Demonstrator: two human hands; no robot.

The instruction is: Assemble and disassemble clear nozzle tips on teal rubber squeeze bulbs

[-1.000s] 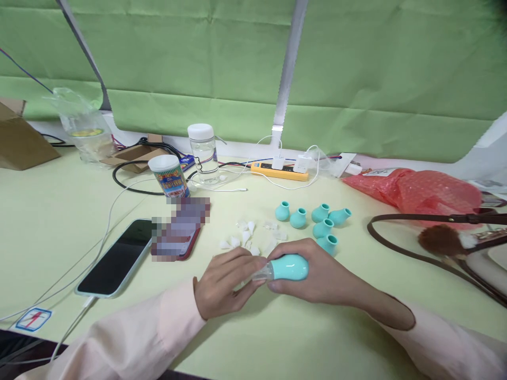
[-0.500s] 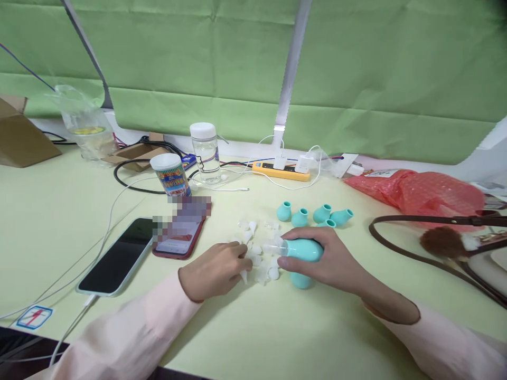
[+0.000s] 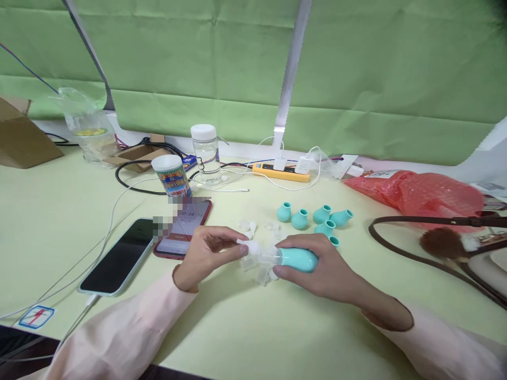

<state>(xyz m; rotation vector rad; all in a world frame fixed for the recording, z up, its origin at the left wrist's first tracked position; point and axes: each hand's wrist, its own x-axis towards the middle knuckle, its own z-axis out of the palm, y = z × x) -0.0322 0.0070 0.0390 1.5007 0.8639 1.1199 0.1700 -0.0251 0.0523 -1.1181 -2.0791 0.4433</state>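
Observation:
My right hand (image 3: 322,266) is closed round a teal bulb (image 3: 300,259) lying sideways, with a clear piece (image 3: 269,255) on its left end. Between thumb and fingertips, my left hand (image 3: 216,253) pinches a small white tip (image 3: 250,246), its wide side facing the clear piece. Whether the two touch is hard to tell. Small white and clear parts (image 3: 262,275) lie under and around the fingers. Behind my right hand stand and lie several teal bulbs (image 3: 321,214), their openings showing.
To the left lie a black-screened phone (image 3: 115,257) and a red-cased phone (image 3: 184,229). Farther back are a noodle cup (image 3: 172,177), a clear bottle (image 3: 206,155), and a yellow power strip (image 3: 281,172) with cables. At right sit a red plastic bag (image 3: 420,198) and a brown strap (image 3: 412,218).
My left hand has risen from the loose parts with a white tip in its pinch. My right hand has moved slightly left with the bulb, and more of the bulbs behind it shows.

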